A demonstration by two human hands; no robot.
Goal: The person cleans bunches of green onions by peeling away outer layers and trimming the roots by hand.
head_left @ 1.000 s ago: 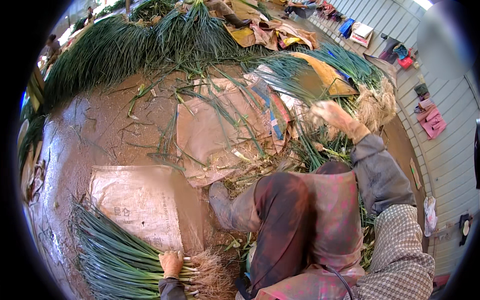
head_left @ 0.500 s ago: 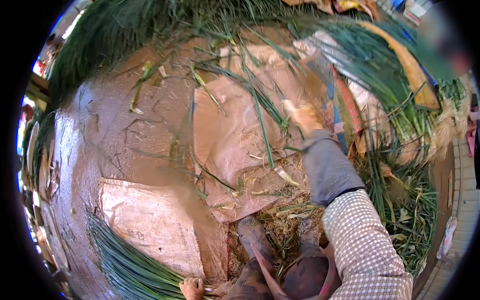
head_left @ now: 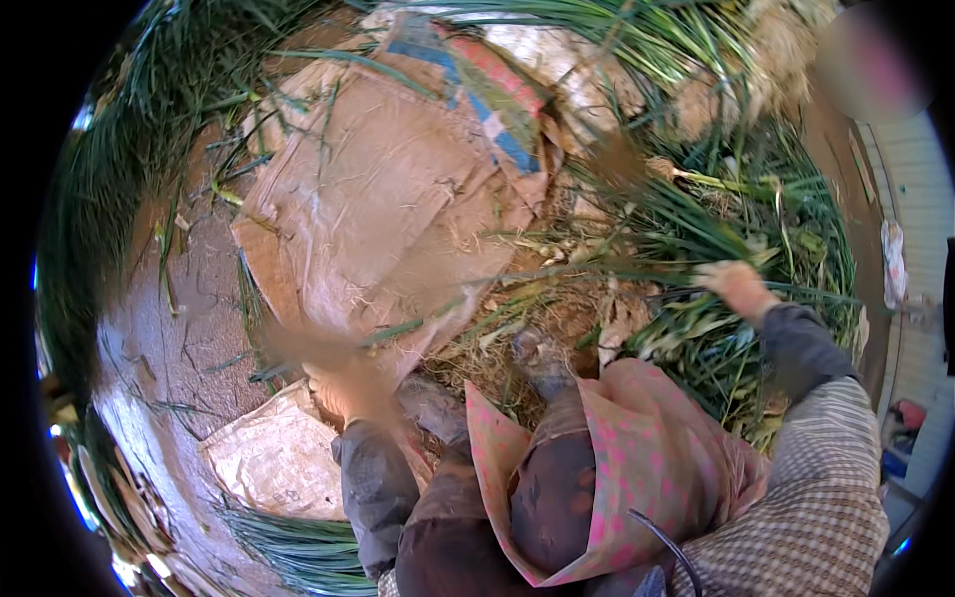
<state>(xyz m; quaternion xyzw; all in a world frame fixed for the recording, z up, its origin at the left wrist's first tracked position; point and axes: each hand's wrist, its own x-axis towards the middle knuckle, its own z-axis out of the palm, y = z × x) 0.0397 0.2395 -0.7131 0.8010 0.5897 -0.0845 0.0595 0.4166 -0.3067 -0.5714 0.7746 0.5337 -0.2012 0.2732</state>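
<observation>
My right hand (head_left: pixel 741 289) is over the heap of loose green onion leaves (head_left: pixel 686 343) on the right, its fingers apart among long leaves. My left hand (head_left: pixel 333 391) is at the near edge of a pale woven sack (head_left: pixel 279 453); blur hides its fingers and anything in them. Just below that sack lies a bundle of green onions (head_left: pixel 288 547), partly hidden by my left sleeve. A large tan plastic sheet (head_left: pixel 368 189) with a few stray leaves and root bits lies in front of me.
More green onions lie in a long pile (head_left: pixel 90 229) along the left and in another bunch (head_left: pixel 637 30) at the far right. A coloured striped sack (head_left: pixel 487 90) borders the sheet. Wet ground (head_left: pixel 179 348) shows on the left. A pink-dotted apron (head_left: pixel 637 448) covers my lap.
My view has turned right. My right hand has moved from the sheet to the leaf heap, and the long leaves there are mostly gone. My left hand has left the onion bundle.
</observation>
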